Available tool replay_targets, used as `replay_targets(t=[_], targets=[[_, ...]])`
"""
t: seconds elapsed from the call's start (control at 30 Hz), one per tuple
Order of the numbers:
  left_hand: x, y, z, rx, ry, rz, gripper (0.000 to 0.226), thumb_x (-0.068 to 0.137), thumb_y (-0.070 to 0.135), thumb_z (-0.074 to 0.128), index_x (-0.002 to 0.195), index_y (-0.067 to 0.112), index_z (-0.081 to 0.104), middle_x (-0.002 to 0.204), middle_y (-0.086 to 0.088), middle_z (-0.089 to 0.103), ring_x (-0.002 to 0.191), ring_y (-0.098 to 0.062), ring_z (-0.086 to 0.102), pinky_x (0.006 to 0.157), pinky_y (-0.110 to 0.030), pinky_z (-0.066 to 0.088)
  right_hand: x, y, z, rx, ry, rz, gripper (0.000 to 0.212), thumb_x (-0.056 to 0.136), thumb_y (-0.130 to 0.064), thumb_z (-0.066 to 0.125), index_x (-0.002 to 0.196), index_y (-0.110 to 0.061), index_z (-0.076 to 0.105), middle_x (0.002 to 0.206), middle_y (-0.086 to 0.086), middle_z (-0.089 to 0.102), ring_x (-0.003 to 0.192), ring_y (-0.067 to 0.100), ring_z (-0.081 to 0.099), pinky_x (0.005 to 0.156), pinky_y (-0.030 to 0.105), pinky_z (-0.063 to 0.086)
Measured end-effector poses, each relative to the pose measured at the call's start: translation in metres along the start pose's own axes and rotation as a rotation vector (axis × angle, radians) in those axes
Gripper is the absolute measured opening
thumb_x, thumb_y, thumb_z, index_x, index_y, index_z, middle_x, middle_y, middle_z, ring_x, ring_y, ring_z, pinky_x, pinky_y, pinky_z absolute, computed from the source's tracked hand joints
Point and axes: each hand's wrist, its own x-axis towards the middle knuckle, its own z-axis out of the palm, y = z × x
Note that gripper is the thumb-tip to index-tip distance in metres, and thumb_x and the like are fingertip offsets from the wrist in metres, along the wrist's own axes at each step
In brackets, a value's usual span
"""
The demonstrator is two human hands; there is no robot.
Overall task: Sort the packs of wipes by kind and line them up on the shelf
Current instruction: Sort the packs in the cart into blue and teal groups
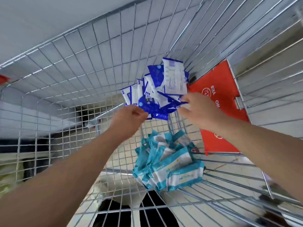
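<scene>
Silver wire on every side: we look down into a wire basket point(65, 66), its grid walls rising around us and its grid floor below.

— What do we find in it?

— Two heaps, one of each kind. The blue packs point(155, 108) are piled in the far right corner, loose and overlapping, some on edge. The teal packs point(172, 169) lie in a second heap along the right side, nearer to us and apart from the blue ones. A red panel point(218, 86) with white print lies against the right wall, just beside the blue heap.

— And our hands?

— Both bare arms reach forward toward the far corner. Our left hand point(129, 120) is at the near edge of the blue heap, fingers curled in and touching it; we cannot tell whether it has a pack in its grasp. Our right hand point(198, 110) comes in from the right, thumb and fingers drawn close on the corner of one of the blue packs, pinching it.

— How do the packs look?

— Small, flat, soft pouches. The blue ones are deep blue with white patches. One upright pack point(174, 76) at the top of the heap shows a white back with fine print, too small to read. The teal ones have a white band across the middle and crimped ends.
</scene>
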Motion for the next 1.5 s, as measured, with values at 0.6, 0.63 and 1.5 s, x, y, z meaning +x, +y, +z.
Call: replay_targets(t=[0.6,0.63,1.5], targets=[[0.107,0.082,0.011,-0.250,-0.045,-0.065,0.013,0.085,0.018,0.069,0.093,0.011,0.062,0.099,-0.012,0.069,0.090,-0.028,0.066,0.084,-0.039,0.055,0.078,0.020,0.002,0.875,0.155,0.333,0.034,0.093,0.002,0.042,0.093,-0.017,0.070,0.104,0.007,0.067,0.099,0.022,0.062,0.091,0.033,0.049],[0.106,0.079,0.008,-0.258,-0.056,-0.089,0.014,0.086,0.017,0.066,0.097,0.011,0.059,0.100,-0.012,0.068,0.092,-0.028,0.066,0.084,-0.041,0.055,0.077,0.021,0.002,0.871,0.161,0.332,0.031,0.092,0.004,0.043,0.089,-0.012,0.069,0.098,0.008,0.065,0.093,0.021,0.061,0.084,0.031,0.049],[0.099,0.045,0.005,-0.732,-0.033,-0.226,0.025,0.088,0.004,0.065,0.109,0.016,0.057,0.108,-0.004,0.069,0.092,-0.020,0.069,0.073,-0.039,0.058,0.074,0.011,-0.005,0.758,0.020,0.312,0.035,0.101,-0.010,0.038,0.135,-0.017,0.045,0.115,-0.002,0.064,0.085,0.013,0.068,0.067,0.030,0.056]])
